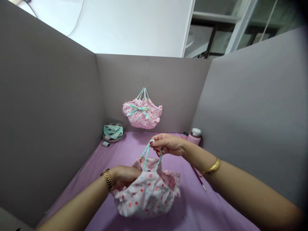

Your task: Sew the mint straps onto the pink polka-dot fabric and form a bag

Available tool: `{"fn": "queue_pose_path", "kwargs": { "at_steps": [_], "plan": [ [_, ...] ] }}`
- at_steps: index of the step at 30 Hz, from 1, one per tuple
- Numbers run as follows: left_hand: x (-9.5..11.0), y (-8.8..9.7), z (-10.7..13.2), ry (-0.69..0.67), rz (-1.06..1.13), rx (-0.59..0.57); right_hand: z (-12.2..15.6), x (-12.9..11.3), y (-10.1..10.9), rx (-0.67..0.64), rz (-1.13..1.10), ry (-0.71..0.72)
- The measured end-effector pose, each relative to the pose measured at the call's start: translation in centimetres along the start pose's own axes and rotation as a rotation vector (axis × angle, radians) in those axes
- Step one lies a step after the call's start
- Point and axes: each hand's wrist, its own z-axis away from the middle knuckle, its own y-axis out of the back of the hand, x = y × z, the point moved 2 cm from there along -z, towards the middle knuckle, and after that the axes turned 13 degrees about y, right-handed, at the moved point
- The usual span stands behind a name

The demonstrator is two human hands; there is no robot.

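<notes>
A small pink fabric bag (146,194) with red dots and ruffled ends is held up over the purple cloth in front of me. Its thin mint-green handles (145,157) are pinched at the top between the thumb and fingers of my right hand (168,144). My left hand (125,176) reaches into the bag's opening from the left side. The fingers of that hand are hidden inside the fabric, so whether they grip anything does not show. A gold watch is on my left wrist and a gold bangle on my right.
A similar dotted bag (144,115) with a mint bow hangs on the grey back panel. Back left stands a tray (117,138) of mint fabric near a small roll (106,144). A pink bottle (194,136) and a pen-like stick (199,178) are at right. Grey panels enclose three sides.
</notes>
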Motion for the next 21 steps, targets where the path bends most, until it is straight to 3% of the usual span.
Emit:
{"fn": "queue_pose_path", "kwargs": {
  "at_steps": [6, 9, 11, 14, 16, 18, 21],
  "plan": [
    [2.1, 2.4, 3.0, -0.005, -0.283, 0.061, 0.7, -0.3, 0.7, 0.134, -0.140, 0.034],
    [3.3, 2.8, 3.7, -0.092, -0.367, 0.148, 1.1, -0.6, 0.5, 0.185, -0.214, 0.073],
    [4.2, 3.1, 3.9, -0.204, -0.371, 0.288, 1.5, -1.0, 0.1, 0.223, -0.257, 0.125],
    [5.2, 3.6, 4.1, -0.480, -0.289, 0.634, 2.3, -2.1, -0.7, 0.283, -0.367, 0.210],
    [5.1, 3.7, 3.9, -0.605, -0.200, 0.791, 2.8, -2.9, -1.3, 0.311, -0.482, 0.257],
    [4.5, 3.2, 3.1, -0.610, -0.135, 0.815, 2.8, -3.6, -1.6, 0.322, -0.590, 0.296],
    [3.1, 1.7, 1.1, -0.554, -0.073, 0.759, 2.2, -4.1, -1.4, 0.316, -0.685, 0.362]
  ]
}}
